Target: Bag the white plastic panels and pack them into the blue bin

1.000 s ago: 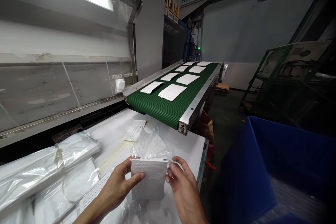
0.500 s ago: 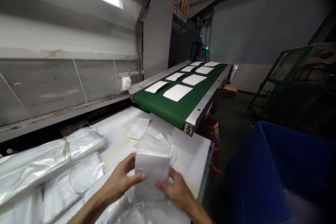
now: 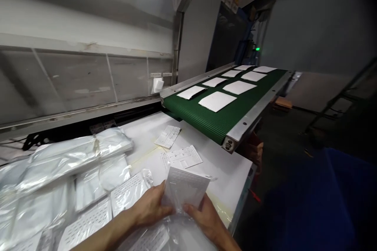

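Observation:
My left hand (image 3: 150, 207) and my right hand (image 3: 203, 219) grip the lower edges of a white perforated panel (image 3: 186, 187), holding it tilted above the table. A clear plastic bag (image 3: 176, 235) bunches beneath the panel and over my wrists, and its lower part hides the panel's bottom edge. Just left of my left hand lies a bagged perforated panel (image 3: 128, 193). Two flat white perforated sheets (image 3: 181, 157) rest on the white table (image 3: 218, 168) beyond my hands, with the other sheet (image 3: 167, 136) closer to the conveyor.
A pile of white panels in clear bags (image 3: 73, 160) covers the table's left side. A green conveyor belt (image 3: 224, 115) with a steel frame carries several white panels overhead at the far side. A dark blue bin (image 3: 318, 208) stands low at right, beyond the table edge.
The bag has slid down from the panel towards my hands, uncovering a perforated sheet on the table. The panel now leans further over, and the whole scene has shifted right in view.

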### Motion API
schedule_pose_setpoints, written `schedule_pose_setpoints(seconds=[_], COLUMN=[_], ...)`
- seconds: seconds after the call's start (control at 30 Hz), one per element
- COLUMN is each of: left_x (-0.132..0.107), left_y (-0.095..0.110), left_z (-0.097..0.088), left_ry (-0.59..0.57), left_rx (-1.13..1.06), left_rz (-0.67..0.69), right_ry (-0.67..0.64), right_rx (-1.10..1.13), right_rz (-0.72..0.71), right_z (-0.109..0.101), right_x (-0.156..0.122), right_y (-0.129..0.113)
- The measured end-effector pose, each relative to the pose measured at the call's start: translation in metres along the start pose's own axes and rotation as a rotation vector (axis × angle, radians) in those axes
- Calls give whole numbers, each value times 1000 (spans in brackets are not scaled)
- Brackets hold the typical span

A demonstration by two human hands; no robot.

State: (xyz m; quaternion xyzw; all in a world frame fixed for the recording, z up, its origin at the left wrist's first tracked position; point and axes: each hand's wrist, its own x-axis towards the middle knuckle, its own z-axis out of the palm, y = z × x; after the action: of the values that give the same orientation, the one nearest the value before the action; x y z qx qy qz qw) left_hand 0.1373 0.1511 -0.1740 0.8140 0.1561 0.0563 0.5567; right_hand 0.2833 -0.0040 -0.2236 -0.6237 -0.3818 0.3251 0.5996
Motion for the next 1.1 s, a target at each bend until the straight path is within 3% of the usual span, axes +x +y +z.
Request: schedule_pose_setpoints(seconds=[0.13, 0.3, 0.4, 0.5, 0.63, 0.73, 0.9, 1.0, 1.1], left_x=[-4, -18, -36, -61, -91, -101, -99, -101, -112], left_y=[22, 45, 43, 33, 20, 13, 10, 11, 9], left_z=[-12, -42, -58, -63, -60, -57, -53, -49, -49], left_ry=[72, 244, 375, 522, 630, 653, 755, 759, 667], left_rx=[-154, -431, -558, -645, -739, -803, -826, -776, -683], left_rz=[-22, -68, -129, -261, -431, -440, -414, -452, -519], right_ry=[103, 228, 46, -221, -322, -354, -418, -434, -369], right_rx=[-40, 234, 318, 343, 297, 247, -10, -319, -565], right_rz=[64, 203, 339, 461, 509, 544, 349, 142, -89], right_z=[-5, -3, 22, 58, 96, 100, 77, 70, 70], right_x=[-3, 3, 11, 20, 34, 37, 21, 8, -9], right_y=[14, -42, -74, -82, -81, -90, -97, -72, -36])
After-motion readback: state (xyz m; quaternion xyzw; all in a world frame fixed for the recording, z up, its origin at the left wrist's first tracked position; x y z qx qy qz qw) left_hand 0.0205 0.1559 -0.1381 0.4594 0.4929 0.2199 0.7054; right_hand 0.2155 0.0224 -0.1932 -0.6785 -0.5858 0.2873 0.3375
